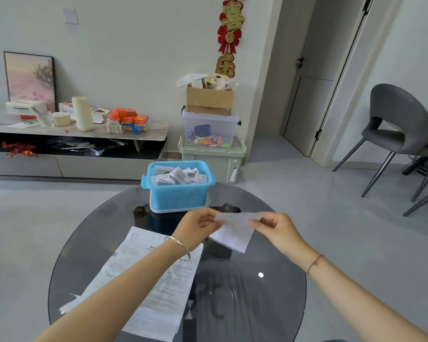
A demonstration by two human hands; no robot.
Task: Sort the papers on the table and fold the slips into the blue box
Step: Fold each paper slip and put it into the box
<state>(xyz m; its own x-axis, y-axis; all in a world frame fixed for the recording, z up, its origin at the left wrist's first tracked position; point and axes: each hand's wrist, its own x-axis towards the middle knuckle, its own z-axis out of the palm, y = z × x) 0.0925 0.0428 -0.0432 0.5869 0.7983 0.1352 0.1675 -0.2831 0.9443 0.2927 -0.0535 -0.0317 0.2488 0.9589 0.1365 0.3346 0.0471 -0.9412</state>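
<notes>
A white paper slip [235, 230] hangs above the round dark glass table [269, 304], bent over along its top edge. My left hand [198, 227] pinches its left end and my right hand [272, 227] pinches its right end. Just behind the hands, at the table's far edge, stands the blue box [179, 195], open and holding several folded slips [181, 176]. Long printed paper sheets [156, 292] lie flat on the table under my left forearm.
Beyond the table stand stacked storage bins [211, 149] topped by a cardboard box. A low cabinet [79, 134] with tissue packs and jars runs along the left wall. A grey chair [400, 134] stands at the right, near a door.
</notes>
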